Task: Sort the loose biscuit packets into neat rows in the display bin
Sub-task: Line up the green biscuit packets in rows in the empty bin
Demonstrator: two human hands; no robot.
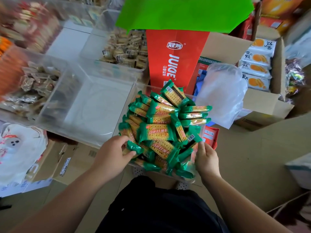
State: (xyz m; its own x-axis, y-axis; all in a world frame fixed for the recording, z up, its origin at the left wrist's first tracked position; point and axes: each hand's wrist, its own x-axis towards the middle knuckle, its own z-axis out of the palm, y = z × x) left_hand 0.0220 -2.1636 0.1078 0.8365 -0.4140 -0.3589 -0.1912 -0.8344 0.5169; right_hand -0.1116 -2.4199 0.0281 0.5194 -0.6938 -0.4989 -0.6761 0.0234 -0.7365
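1. Inside the clear bin [144, 89], green-and-yellow biscuit packets [156, 132] lie in a loose heap. They cross at all angles, and most lie flat. Three by the right wall stand on edge, side by side. No rows show.
2. At the bin's near-left corner, the left hand [112, 155] grips the near packet [134, 147] by its green end, with the thumb below and the fingers curled over it.
3. At the near-right corner, the right hand [206, 157] has its fingertips [201, 145] at the end of the barcode packet [193, 137], close to the right wall. Whether they pinch it or only touch it cannot be told.
4. Against the bin's left wall stands a second bin [101, 106], also clear.
5. Beyond the far edge rises a red juice carton [175, 56], and a green sheet [185, 12] covers its top.
6. Off the far-right corner sits a clear plastic bag [220, 91]. Past it is an open cardboard box [262, 101] holding white packs [257, 68] with orange print.
7. Farther left, the snack bins [38, 81] hold brown wrapped pieces, which are blurred.
8. Below the second bin's near edge lie flat cartons [67, 162]. The person's dark clothing [159, 207] fills the bottom centre.
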